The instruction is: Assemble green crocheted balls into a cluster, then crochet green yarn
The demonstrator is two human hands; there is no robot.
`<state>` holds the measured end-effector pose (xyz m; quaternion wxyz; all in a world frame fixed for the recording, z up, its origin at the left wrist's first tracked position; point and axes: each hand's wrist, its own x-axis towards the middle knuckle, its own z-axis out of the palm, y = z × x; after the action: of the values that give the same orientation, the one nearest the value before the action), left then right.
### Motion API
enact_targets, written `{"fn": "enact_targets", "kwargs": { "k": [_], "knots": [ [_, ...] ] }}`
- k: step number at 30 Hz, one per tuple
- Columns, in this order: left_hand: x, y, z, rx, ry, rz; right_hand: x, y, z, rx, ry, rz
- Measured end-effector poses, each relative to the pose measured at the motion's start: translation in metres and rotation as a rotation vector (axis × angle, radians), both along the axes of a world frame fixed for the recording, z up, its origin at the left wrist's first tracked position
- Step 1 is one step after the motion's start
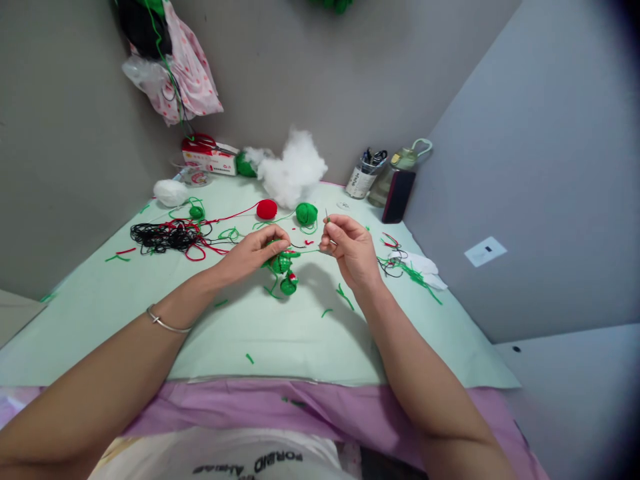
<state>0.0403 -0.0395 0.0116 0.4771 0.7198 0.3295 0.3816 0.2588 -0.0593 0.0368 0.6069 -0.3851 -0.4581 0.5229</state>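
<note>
My left hand (265,248) is closed round a green crocheted piece (281,263), held just above the table near its middle. Below it hangs or rests a smaller green ball-shaped piece (289,286) with a bit of red and white. My right hand (350,243) pinches a thin needle (327,215), its tip pointing up past the fingers. A strand of green yarn (309,251) runs taut between the crocheted piece and my right hand. Part of the crocheted piece is hidden behind my left fingers.
Behind my hands lie a red yarn ball (267,209), a green yarn ball (307,214) and white stuffing (295,170). A black yarn tangle (165,237) is at left. Red-handled scissors (200,142) top a box (213,160). A phone (399,197) leans against a bottle (383,190).
</note>
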Motion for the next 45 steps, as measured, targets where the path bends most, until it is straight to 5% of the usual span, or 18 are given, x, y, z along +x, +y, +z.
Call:
{"fn": "enact_targets", "kwargs": {
  "k": [13, 29, 45],
  "knots": [
    [0.000, -0.002, 0.002, -0.119, 0.046, -0.131, 0.001, 0.001, 0.000, -0.011, 0.032, 0.017],
    [0.008, -0.007, -0.004, -0.246, -0.199, 0.052, -0.013, -0.006, -0.008, -0.029, -0.068, 0.168],
    [0.009, -0.004, -0.007, -0.374, -0.317, 0.047, -0.019, -0.014, -0.010, 0.078, -0.535, 0.133]
  ]
}}
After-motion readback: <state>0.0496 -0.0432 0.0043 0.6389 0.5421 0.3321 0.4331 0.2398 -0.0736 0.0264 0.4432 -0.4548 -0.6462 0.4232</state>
